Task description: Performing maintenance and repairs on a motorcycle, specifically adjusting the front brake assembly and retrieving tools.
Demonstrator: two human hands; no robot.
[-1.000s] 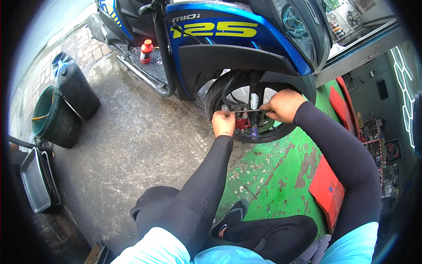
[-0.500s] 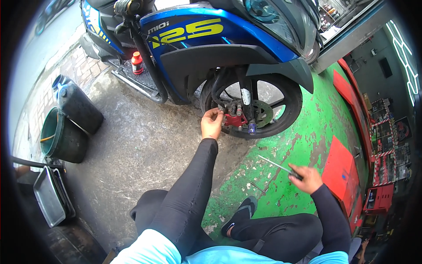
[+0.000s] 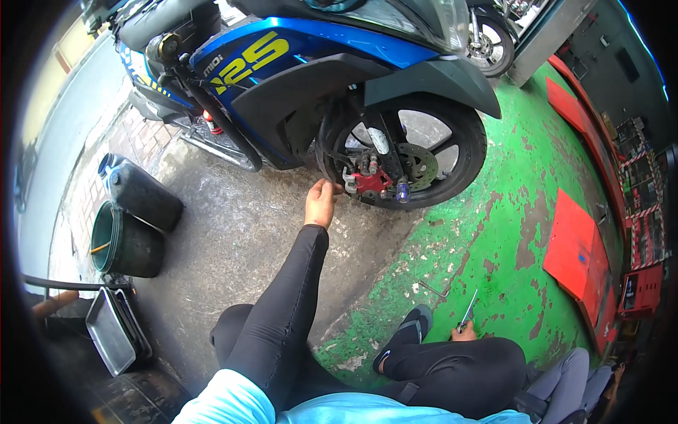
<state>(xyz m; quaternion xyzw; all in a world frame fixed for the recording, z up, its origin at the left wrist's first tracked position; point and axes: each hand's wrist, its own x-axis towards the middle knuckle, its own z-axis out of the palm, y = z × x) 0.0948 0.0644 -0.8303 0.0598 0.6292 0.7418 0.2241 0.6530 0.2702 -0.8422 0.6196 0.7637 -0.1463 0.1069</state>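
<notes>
My left hand (image 3: pixel 321 203) reaches out to the near side of the scooter's front wheel (image 3: pixel 474 166), fingers pinched together. Whatever they hold, if anything, is too small to make out. Just right of the fingertips sits a red brake caliper (image 3: pixel 372 181), mounted beside the brake disc (image 3: pixel 424 168). My right hand (image 3: pixel 463 332) is low by my right knee, partly hidden behind it. It is closed on a screwdriver (image 3: pixel 471 304) whose metal shaft points up and away.
A thin bent rod tool (image 3: pixel 433 288) lies on the green floor by my shoe. Left stand a dark jerrycan (image 3: pixel 145 194), a green bucket (image 3: pixel 127 240) and stacked metal trays (image 3: pixel 111 332). Red panels (image 3: pixel 575 244) lie right. Another person's grey-clad legs (image 3: pixel 568 378) show at lower right.
My left hand has drawn back from the caliper's upper side to lower left of it. My right hand has dropped toward my knee with the screwdriver, now steeper. The view has shifted.
</notes>
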